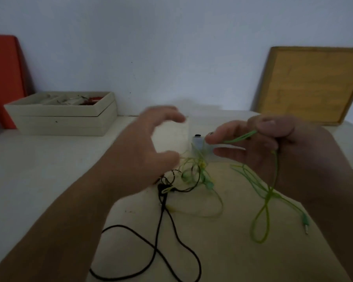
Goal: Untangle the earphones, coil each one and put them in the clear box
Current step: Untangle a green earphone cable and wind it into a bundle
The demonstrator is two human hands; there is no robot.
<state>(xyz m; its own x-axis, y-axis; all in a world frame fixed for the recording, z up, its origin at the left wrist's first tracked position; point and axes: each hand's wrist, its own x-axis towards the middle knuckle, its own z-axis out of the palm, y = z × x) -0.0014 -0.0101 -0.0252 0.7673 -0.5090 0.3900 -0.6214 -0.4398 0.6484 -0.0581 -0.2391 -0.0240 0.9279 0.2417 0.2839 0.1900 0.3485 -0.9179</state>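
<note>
Your two forearms reach in from the bottom corners, hands apart above the table (49, 169). Your left hand (143, 147) is blurred, its fingers spread and curved with a wide gap to the thumb, and nothing plainly held. Your right hand (269, 147) pinches a folded loop of the green earphone cable (267, 202), which hangs down from your fingers to a long loop on the table, its plug (304, 219) lying just beside your right wrist. Between your hands, green and yellowish strands are knotted together in a tangle (194, 176), and the black earphone cable (161, 220) runs from it toward you in wide curves. The clear box (199, 145) sits just behind the tangle, partly hidden by your right fingers. Farther back, a beige box (65, 121), a red board (2, 78) and a wooden tray (312, 84) stand along the wall.
</note>
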